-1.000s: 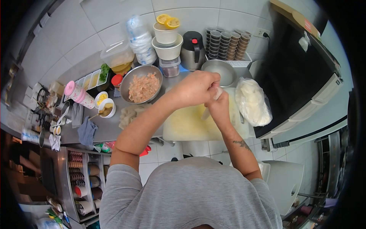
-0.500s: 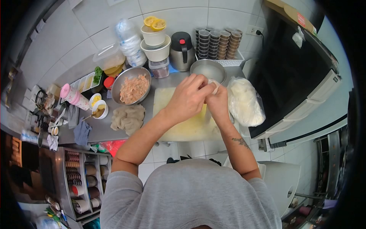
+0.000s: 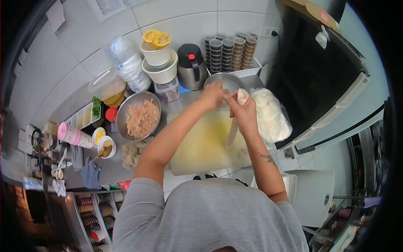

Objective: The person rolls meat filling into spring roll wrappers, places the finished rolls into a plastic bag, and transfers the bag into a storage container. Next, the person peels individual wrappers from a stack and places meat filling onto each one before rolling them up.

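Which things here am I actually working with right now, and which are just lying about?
In use: right hand pinching a white dough piece; left hand close beside it; yellow cutting board by the hands.
Lying about, untouched: metal bowl of pinkish mix; plastic bag of white stuff; black-lidded jug; stacked small cups; crumpled cloth.

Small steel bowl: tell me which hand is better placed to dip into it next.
Left, most likely. The left hand lies right at the rim of the small steel bowl, while the right hand is occupied, gripping a white dough piece.
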Tool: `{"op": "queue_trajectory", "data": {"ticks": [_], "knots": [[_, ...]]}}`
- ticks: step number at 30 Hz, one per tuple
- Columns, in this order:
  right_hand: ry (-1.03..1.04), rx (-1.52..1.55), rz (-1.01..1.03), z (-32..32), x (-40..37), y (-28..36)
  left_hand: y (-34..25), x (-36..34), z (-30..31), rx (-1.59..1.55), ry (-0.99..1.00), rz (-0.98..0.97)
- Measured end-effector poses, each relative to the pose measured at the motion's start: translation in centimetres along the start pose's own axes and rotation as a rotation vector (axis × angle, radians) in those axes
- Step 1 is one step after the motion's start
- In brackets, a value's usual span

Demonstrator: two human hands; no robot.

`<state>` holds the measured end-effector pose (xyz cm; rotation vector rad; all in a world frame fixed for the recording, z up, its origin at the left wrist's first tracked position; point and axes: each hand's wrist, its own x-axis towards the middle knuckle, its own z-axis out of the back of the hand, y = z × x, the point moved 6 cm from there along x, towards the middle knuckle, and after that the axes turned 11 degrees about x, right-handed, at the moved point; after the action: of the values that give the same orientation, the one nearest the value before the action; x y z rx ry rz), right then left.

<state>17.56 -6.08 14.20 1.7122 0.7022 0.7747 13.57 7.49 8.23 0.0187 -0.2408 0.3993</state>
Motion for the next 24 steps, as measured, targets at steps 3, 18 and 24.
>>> {"op": "queue_trajectory", "data": {"ticks": [3,18,24], "knots": [[-0.006,-0.019,-0.020,-0.3,0.9,-0.6,0.0,1.7,-4.7,0.148,0.165,-0.006],[0.068,0.142,-0.027,-1.2,2.7,-2.6,-4.8,-5.6,12.0,-0.315,-0.631,-0.188],[0.158,0.172,-0.007,-1.3,1.6,-2.6,-6.0,-7.0,13.0,-0.242,-0.542,-0.128]]}}
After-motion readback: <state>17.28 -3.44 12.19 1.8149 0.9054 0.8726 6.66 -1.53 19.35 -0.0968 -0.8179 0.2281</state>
